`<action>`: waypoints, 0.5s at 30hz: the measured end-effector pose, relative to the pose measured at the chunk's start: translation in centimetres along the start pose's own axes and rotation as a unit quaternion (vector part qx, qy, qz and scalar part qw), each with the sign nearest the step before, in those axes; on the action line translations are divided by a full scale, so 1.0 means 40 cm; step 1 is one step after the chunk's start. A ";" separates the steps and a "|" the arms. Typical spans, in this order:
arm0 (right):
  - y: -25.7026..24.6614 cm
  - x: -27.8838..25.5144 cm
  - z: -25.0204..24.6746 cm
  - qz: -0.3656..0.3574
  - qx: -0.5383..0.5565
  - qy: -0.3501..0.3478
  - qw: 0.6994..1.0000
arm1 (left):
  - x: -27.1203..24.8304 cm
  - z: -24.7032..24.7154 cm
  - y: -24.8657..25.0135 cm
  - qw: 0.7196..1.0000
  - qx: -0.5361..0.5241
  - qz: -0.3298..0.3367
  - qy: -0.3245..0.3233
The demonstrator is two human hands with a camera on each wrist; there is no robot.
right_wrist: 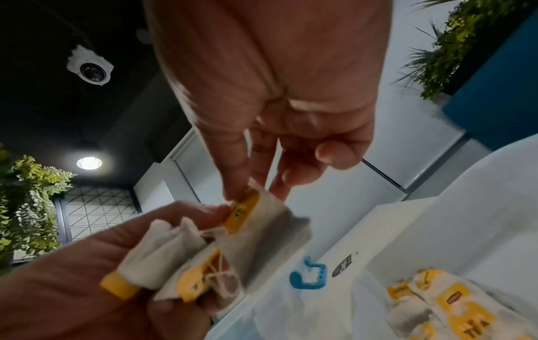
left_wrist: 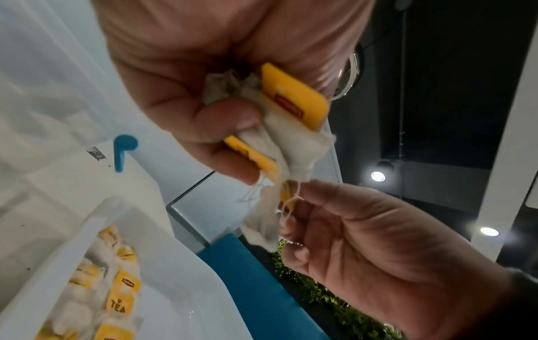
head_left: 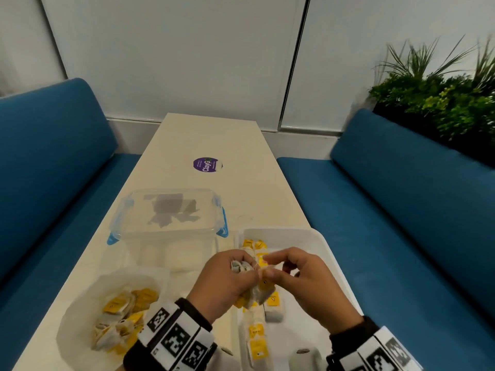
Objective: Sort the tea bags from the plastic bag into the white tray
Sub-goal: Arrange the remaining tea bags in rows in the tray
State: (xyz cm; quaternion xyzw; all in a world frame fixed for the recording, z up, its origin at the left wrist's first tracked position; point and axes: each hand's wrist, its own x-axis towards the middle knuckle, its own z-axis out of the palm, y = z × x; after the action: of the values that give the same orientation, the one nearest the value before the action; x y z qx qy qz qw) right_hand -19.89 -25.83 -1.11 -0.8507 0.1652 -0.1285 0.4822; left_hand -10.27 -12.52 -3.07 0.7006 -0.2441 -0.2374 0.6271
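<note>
Above the white tray (head_left: 325,246), my left hand (head_left: 225,279) grips a tangled clump of tea bags (right_wrist: 186,257) while my right hand (head_left: 302,277) pinches 1 yellow tag (right_wrist: 243,210) to tease it free; more wait in the plastic bag (head_left: 80,311).

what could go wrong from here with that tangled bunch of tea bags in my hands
1. The left hand grips a bunch of white tea bags with yellow tags, strings crossed. If the right hand, pinching one yellow tag, pulls hard, a string may snap or paper tear.
2. The bunch hangs over the white plastic tray, so extra bags could drop onto the neat rows.
</note>
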 end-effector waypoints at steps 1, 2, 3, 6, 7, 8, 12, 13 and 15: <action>-0.003 -0.002 0.003 0.008 0.015 -0.005 1.000 | -0.002 0.003 0.001 1.000 -0.001 0.002 -0.007; 0.000 -0.005 0.003 0.015 0.030 -0.006 0.999 | -0.003 0.005 -0.002 1.000 -0.009 -0.002 -0.011; 0.003 -0.008 0.003 0.027 0.055 0.004 0.998 | -0.005 0.005 -0.005 1.000 -0.019 -0.011 -0.011; 0.035 -0.017 -0.006 0.083 0.097 0.051 0.991 | -0.019 -0.006 -0.022 0.996 -0.073 -0.056 0.007; 0.050 -0.018 -0.009 0.105 0.079 0.065 0.989 | -0.025 -0.013 -0.030 0.993 -0.095 -0.074 0.013; 0.067 -0.019 -0.013 0.124 0.047 0.070 0.989 | -0.031 -0.020 -0.040 0.990 -0.110 -0.091 0.018; 0.124 -0.015 0.007 0.217 -0.107 -0.011 0.970 | -0.047 -0.040 -0.077 0.972 -0.162 -0.172 0.018; 0.132 -0.008 0.019 0.231 -0.151 -0.050 0.960 | -0.051 -0.040 -0.084 0.964 -0.183 -0.192 0.017; 0.133 0.017 0.041 0.239 -0.242 -0.137 0.930 | -0.058 -0.039 -0.092 0.947 -0.226 -0.227 0.013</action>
State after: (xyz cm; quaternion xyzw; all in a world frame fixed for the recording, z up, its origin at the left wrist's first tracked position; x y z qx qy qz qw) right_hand -19.48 -27.37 -6.47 -0.8862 0.3224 0.1519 0.2960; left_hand -10.88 -9.49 -6.51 0.5804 -0.0104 -0.4134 0.7015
